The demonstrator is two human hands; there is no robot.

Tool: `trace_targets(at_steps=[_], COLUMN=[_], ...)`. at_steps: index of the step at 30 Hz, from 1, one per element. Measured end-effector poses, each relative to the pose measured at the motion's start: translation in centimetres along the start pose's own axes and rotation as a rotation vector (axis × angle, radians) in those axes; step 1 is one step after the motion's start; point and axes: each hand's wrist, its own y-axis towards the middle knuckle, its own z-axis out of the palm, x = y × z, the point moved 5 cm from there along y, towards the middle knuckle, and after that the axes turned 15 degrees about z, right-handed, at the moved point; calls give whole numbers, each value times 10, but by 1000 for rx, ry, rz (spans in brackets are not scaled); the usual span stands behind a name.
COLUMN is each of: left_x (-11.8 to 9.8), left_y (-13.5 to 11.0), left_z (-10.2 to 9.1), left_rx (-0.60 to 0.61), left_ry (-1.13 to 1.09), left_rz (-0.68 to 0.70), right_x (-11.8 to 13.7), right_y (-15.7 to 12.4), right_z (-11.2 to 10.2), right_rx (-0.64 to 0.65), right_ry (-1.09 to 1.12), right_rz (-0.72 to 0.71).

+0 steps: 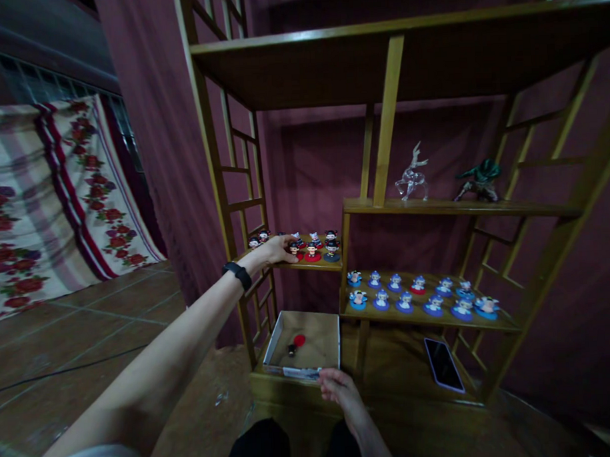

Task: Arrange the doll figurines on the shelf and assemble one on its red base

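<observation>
My left hand [280, 249] reaches to the left shelf, its fingers closed around a small black-haired figurine [295, 250] on a red base. Beside it on that shelf stand a red-based figurine [312, 251] and a dark-based figurine [331, 251], with several others behind and to the left. My right hand [339, 390] is low at the front edge of an open cardboard box [321, 328], fingers curled together; what they hold, if anything, is hidden. Inside the box lie a red disc [299, 340] and a small dark figurine piece [292, 350].
Two rows of blue and purple figurines [405, 302] line the right shelf. Above them stand a clear figure [412, 176] and a dark green figure [480, 180]. A phone [444, 364] lies at lower right. Wooden posts [388, 119] divide the shelving.
</observation>
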Motion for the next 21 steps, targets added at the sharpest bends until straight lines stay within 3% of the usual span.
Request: trace_targets(at_steps=[21], left_x=[1], left_y=[1], left_z=[2], left_rx=[11], left_ry=[-63], left_rz=[-73], right_x=[-3], right_y=[2], right_z=[-6], right_rx=[10], right_ry=[-23], right_rz=[-26])
